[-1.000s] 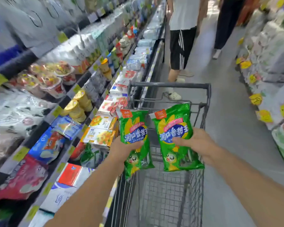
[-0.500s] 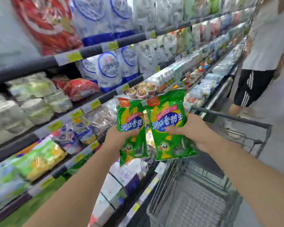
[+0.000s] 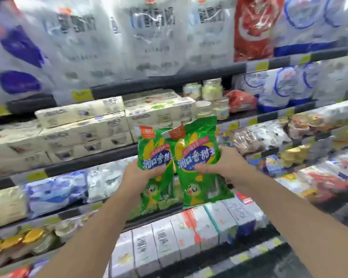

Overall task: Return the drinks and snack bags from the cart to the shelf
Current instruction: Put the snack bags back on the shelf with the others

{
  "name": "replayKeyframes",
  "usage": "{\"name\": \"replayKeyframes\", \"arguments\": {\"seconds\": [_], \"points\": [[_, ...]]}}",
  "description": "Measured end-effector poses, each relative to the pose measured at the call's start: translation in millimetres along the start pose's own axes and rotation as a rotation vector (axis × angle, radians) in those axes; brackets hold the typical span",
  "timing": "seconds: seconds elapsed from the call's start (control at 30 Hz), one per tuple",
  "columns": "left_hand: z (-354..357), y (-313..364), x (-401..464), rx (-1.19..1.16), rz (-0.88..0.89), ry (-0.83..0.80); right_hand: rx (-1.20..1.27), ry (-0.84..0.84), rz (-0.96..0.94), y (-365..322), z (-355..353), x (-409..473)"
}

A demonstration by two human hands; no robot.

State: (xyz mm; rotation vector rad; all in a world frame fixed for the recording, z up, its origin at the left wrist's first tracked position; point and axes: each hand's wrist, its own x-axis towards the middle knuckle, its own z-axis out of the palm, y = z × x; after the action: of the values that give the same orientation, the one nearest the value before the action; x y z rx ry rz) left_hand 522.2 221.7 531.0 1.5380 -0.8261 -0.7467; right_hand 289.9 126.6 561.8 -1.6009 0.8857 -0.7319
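A left hand (image 3: 138,172) and right hand (image 3: 224,164) each closed around an upright green snack bag (image 3: 154,155), the second bag (image 3: 197,157) alongside, long axes vertical; the shelf (image 3: 113,156) stood just beyond the fingertips, equally near both.

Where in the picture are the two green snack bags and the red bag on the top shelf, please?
left green snack bag (image 3: 153,155): head view, on its blue label panel.
right green snack bag (image 3: 197,151): head view, on its printed front above the thumb.
red bag (image 3: 255,27): head view, on its front face.
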Motion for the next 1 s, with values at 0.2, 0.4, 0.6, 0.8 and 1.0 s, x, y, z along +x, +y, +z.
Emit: {"name": "replayKeyframes", "arguments": {"seconds": [0.2, 0.4, 0.6, 0.8, 1.0], "points": [[-198, -23, -24, 0.006, 0.004, 0.200, 0.003, -0.244, -0.047, -50, 193, 21], [-363, -39, -83, 0.004, -0.020, 0.471, 0.085, -0.551, -0.128, -96, 374, 22], [-472, -52, -145, -0.013, -0.080, 0.738, 0.145, -0.833, -0.174, -114, 508, 4], [-528, -56, -191, -0.131, -0.145, 1.007, 0.140, -1.071, -0.183, -133, 593, -5], [-560, -49, -228, -0.084, -0.116, 1.214, 0.115, -1.208, -0.201, -154, 662, -27]]}}
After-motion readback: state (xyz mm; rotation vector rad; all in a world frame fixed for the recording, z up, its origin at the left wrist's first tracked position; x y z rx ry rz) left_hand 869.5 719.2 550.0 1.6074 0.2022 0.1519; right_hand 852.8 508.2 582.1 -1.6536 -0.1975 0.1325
